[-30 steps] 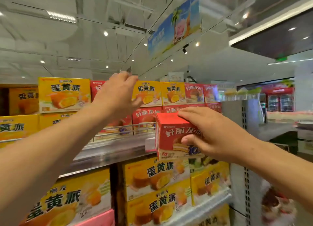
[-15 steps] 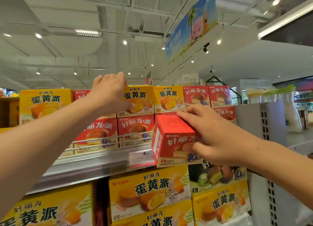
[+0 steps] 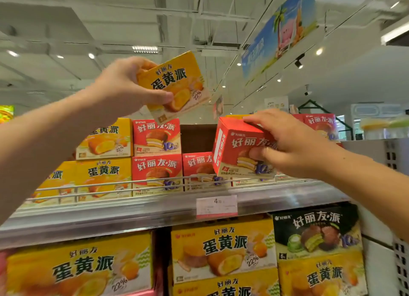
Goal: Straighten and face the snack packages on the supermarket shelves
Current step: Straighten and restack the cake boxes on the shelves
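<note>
My left hand grips a small yellow egg-yolk pie box and holds it tilted in the air above the top shelf's stacks. My right hand grips a red chocolate pie box, fingers over its top and thumb on its front, just above the lower row of red boxes. Between the red box on the upper row and the held red box there is a dark gap in the upper row. Yellow boxes are stacked at the left of the shelf.
A wire rail runs along the top shelf's front, above a metal shelf edge with a price tag. Below stand large yellow boxes and a black-green box. A white perforated end panel is at the right.
My left hand has lifted a yellow box off the upper row, leaving a gap. My right hand has raised the red box up to the top shelf. The view tilted upward.
</note>
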